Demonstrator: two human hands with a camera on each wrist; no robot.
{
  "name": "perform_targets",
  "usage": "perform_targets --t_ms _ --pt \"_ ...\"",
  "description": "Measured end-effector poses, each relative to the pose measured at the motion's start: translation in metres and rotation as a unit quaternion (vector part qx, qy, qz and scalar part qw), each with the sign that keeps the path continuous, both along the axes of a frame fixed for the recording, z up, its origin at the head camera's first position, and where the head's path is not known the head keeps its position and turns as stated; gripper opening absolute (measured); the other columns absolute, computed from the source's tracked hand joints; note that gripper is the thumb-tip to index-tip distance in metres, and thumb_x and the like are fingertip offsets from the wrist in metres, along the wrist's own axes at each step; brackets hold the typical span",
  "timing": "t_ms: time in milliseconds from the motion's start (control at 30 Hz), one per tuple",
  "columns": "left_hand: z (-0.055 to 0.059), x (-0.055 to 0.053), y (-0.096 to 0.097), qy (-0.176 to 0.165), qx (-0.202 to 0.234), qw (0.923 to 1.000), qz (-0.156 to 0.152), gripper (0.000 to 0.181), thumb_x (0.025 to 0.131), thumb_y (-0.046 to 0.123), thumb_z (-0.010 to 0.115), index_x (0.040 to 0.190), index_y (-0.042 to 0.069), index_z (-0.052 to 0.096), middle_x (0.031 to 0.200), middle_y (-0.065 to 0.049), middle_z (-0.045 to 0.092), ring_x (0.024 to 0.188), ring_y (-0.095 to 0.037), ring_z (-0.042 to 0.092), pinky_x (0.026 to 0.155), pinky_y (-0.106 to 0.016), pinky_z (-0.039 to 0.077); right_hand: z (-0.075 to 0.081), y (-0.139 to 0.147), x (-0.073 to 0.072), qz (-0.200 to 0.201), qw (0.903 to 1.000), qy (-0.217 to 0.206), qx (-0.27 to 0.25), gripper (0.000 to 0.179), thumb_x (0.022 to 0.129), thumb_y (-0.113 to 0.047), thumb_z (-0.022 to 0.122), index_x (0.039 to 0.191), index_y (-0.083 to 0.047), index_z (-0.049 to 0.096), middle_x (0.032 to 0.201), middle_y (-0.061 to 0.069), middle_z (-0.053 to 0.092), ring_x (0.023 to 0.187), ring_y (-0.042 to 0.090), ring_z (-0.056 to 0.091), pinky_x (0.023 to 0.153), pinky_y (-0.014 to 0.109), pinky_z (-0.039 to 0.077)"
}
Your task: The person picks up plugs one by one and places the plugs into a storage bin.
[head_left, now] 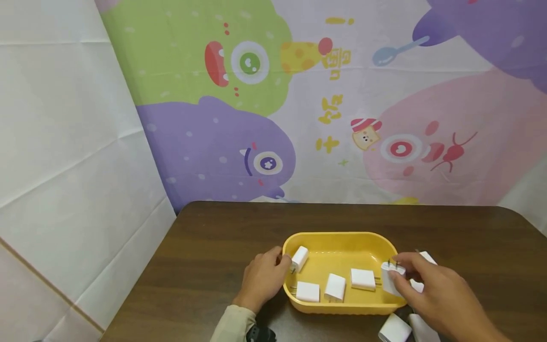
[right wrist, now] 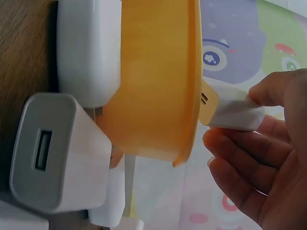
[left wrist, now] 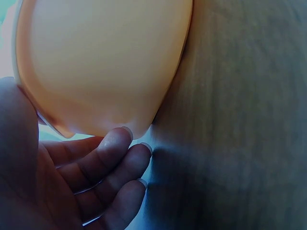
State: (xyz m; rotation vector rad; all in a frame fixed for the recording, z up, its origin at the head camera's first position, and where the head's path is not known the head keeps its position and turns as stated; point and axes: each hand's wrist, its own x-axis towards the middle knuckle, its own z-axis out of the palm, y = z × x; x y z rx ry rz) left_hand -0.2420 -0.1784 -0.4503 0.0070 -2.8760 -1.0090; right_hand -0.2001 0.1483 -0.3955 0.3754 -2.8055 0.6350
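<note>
A yellow plastic basket (head_left: 337,308) sits on the table with several white plug chargers, such as one white charger (head_left: 335,287), lying in it. At its left end my left hand (head_left: 264,274) grips the rim, the thumb at the top edge and the fingers against the outer wall (left wrist: 110,62). Over the right end, my right hand (head_left: 440,289) pinches another white charger (head_left: 390,283) between thumb and fingers, its metal prongs pointing up and away. In the right wrist view this charger (right wrist: 235,105) is at the rim, a slot showing on its end.
More white chargers lie outside the basket, to its right, including a nearby charger (head_left: 395,328) and one (head_left: 428,258) partly hidden behind my right hand. The brown table (head_left: 205,247) ends at a cartoon-printed cloth (head_left: 307,166). A white wall covering (head_left: 77,142) stands on the left.
</note>
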Motion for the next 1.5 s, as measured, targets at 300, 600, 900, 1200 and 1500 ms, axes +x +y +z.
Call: perform_targets --t_ms 300,600,900,1200,1500 --pt "-0.001 0.0 0.0 0.002 0.002 1.0 -0.001 0.024 0.097 0.037 0.049 0.079 0.023 0.054 0.065 0.004 0.052 0.062 -0.016 0.05 0.06 -0.036 0.037 -0.004 -0.01 -0.004 0.029 0.9933 0.111 -0.011 0.033 0.081 -0.023 0.083 0.108 -0.017 0.067 0.085 -0.013 0.067 0.071 0.008 0.057 0.061 0.031 0.047" --pt "-0.001 0.0 0.0 0.005 0.001 1.0 -0.003 0.025 0.098 0.037 0.049 0.077 0.023 0.054 0.064 0.004 0.051 0.06 -0.015 0.049 0.058 -0.035 0.037 -0.004 -0.016 -0.007 0.031 0.9965 0.075 -0.022 0.027 0.085 -0.023 0.078 0.109 -0.016 0.066 0.089 -0.008 0.07 0.079 0.013 0.065 0.069 0.043 0.053" --pt "0.0 0.001 0.002 0.007 -0.001 1.0 -0.003 0.025 0.098 0.035 0.05 0.078 0.022 0.053 0.064 0.004 0.051 0.061 -0.016 0.049 0.059 -0.037 0.036 -0.007 -0.019 -0.012 0.059 0.9932 0.097 -0.023 0.029 0.084 -0.024 0.081 0.108 -0.018 0.067 0.089 -0.011 0.072 0.077 0.01 0.067 0.065 0.036 0.053" --pt "0.002 0.0 0.001 0.007 0.0 1.0 -0.002 0.025 0.098 0.036 0.049 0.078 0.022 0.054 0.065 0.004 0.052 0.061 -0.016 0.05 0.058 -0.037 0.037 -0.005 -0.026 -0.02 0.071 0.9959 0.054 -0.016 0.027 0.087 -0.028 0.079 0.108 -0.016 0.067 0.094 -0.008 0.073 0.078 0.008 0.067 0.067 0.036 0.054" --pt "0.0 0.001 0.0 0.007 -0.003 1.0 -0.001 0.025 0.098 0.037 0.049 0.078 0.023 0.053 0.065 0.004 0.052 0.061 -0.016 0.05 0.058 -0.036 0.037 -0.008 -0.038 -0.028 0.094 0.9945 0.033 -0.033 0.024 0.086 -0.022 0.079 0.105 -0.015 0.068 0.091 -0.009 0.073 0.076 0.005 0.067 0.067 0.032 0.055"
